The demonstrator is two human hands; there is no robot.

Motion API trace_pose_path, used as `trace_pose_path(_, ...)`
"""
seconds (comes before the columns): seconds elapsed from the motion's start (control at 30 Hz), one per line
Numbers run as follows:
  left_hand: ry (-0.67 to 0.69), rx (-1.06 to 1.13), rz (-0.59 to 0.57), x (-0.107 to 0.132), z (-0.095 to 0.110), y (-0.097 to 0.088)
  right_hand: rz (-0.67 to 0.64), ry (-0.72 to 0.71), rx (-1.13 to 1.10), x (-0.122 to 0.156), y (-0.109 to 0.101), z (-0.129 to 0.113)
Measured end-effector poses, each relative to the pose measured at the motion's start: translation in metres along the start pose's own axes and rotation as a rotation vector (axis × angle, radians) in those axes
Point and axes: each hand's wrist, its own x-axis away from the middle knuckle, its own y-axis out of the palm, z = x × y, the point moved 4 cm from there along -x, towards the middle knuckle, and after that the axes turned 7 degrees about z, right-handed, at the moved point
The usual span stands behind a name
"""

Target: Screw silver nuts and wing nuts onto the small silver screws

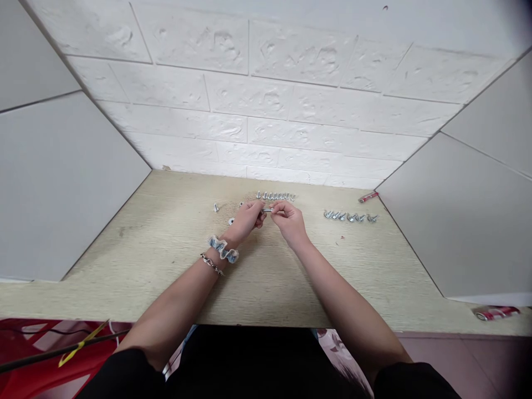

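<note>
Left hand (249,216) and right hand (288,221) meet at a metal rod (267,210)

I have the rod pinched at both ends, level, between the fingertips of my left hand and those of my right. Its bright middle shows in the gap between my hands; my fingers cover its ends, so I cannot tell what sits on them. It is just above the table (270,288), near the middle of the far part.

Just beyond my fingers runs a close row of upright bolts (275,196). A lone bolt (215,207) stands to the left, well apart from that row. Just beside my left hand lies a small round piece (231,221), partly hidden by it. To the right of my right hand is a second row, of metal fasteners (350,216), their details too small to make out.

A red cylinder (368,197) lies by the right panel (465,221), near the white wall (266,133). Another red cylinder (496,313) lies at the near right of the table, also beside that panel. On my left wrist I wear a blue and white scrunchie (223,249) and, below it toward the elbow, a chain bracelet (211,264).
</note>
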Motion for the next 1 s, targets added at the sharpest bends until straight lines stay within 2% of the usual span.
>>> trace_pose_path(0.1,-0.017,0.023,0.04,-0.001,-0.001,-0.002,-0.001,0.011,-0.022,-0.002,-0.001,0.004)
trace_pose_path(0.27,-0.01,0.026,0.13,-0.002,-0.001,-0.006,0.085,0.076,-0.129,-0.002,-0.005,0.012)
trace_pose_path(0.43,0.046,-0.099,0.117,0.0,0.003,-0.005,-0.035,0.252,-0.046,0.001,0.003,0.022)
trace_pose_path(0.5,0.084,-0.191,0.094,0.0,0.005,-0.004,-0.072,0.275,0.004,0.002,0.005,0.023)
trace_pose_path(0.6,0.129,-0.272,0.071,-0.001,0.006,-0.004,-0.071,0.247,0.049,0.001,0.005,0.021)
trace_pose_path(0.8,0.158,-0.299,0.059,-0.005,0.006,-0.008,-0.059,0.26,0.094,-0.001,0.004,0.02)
trace_pose_path(1.0,0.156,-0.263,0.081,-0.005,0.008,-0.011,-0.041,0.063,0.218,0.002,0.002,0.009)
